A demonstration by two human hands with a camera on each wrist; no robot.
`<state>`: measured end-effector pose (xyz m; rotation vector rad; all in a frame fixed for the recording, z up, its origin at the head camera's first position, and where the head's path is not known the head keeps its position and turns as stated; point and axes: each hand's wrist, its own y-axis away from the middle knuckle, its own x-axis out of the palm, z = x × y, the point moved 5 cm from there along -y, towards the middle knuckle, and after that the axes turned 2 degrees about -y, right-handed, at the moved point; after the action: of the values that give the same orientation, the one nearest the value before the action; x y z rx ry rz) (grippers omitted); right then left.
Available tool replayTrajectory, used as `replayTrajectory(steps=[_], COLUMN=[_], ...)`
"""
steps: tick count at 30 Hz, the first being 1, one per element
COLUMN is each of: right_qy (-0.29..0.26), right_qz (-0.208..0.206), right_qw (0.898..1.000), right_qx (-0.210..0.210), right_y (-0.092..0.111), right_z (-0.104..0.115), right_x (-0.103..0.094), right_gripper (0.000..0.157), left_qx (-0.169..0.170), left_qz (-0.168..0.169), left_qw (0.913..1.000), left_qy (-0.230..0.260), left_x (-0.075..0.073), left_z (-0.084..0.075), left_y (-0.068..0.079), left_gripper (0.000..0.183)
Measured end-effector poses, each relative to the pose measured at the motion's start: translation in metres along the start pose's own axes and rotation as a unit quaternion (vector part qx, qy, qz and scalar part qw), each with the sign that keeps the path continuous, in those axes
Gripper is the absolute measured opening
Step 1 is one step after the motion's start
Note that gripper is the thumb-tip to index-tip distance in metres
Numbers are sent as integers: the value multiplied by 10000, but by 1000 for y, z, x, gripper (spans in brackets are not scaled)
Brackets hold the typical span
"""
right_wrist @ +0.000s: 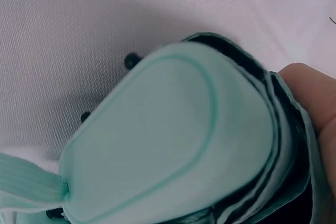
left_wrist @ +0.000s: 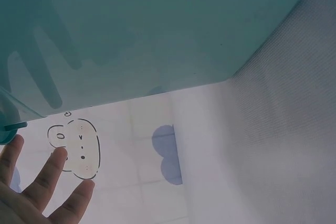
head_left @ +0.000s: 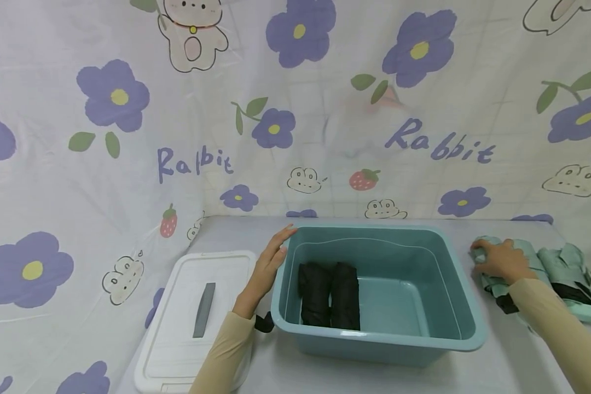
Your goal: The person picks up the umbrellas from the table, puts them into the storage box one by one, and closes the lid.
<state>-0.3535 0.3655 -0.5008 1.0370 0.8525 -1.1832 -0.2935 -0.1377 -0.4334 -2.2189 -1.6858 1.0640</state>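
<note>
My left hand (head_left: 267, 267) lies along the left rim of a blue-green plastic bin (head_left: 460, 295), fingers fairly straight. In the left wrist view its spread fingers (left_wrist: 47, 177) show below the bin's wall (left_wrist: 157, 35). Inside the bin, two black rolled bundles (head_left: 345, 295) lie side by side at the left. To the right of the bin, my right hand (head_left: 503, 261) grips a mint-green folded umbrella (head_left: 524, 249) from above. The right wrist view shows an umbrella's smooth rounded handle (right_wrist: 152, 135) with a strap and loose fabric folds, a finger pressing at the fabric edge.
Another mint-green folded umbrella (head_left: 563, 265) with a black band lies at the far right. A white lid (head_left: 177, 323) with a grey handle rests left of the bin. A small black strap (head_left: 264, 323) shows by the bin's left side. A printed curtain (head_left: 325, 109) hangs behind.
</note>
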Motion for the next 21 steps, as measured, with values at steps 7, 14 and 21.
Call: replayTrajectory(steps=[7,14,21], right_qy=[-79,-75,-78], right_qz=[106,120,32], right_qw=[9999,9997,9993], right_qx=[-52,-205,-364], right_y=[3,8,10], right_z=[4,11,22], right_x=[-7,-14,-20], right_gripper=[56,57,56], left_qx=[22,-4,-63], left_qz=[-10,-76,-53], left_qw=[10000,9999,9999], left_qy=[-8,-83,-102], left_x=[0,4,4], left_z=[4,33,38], left_y=[0,1,1], left_gripper=[41,41,48])
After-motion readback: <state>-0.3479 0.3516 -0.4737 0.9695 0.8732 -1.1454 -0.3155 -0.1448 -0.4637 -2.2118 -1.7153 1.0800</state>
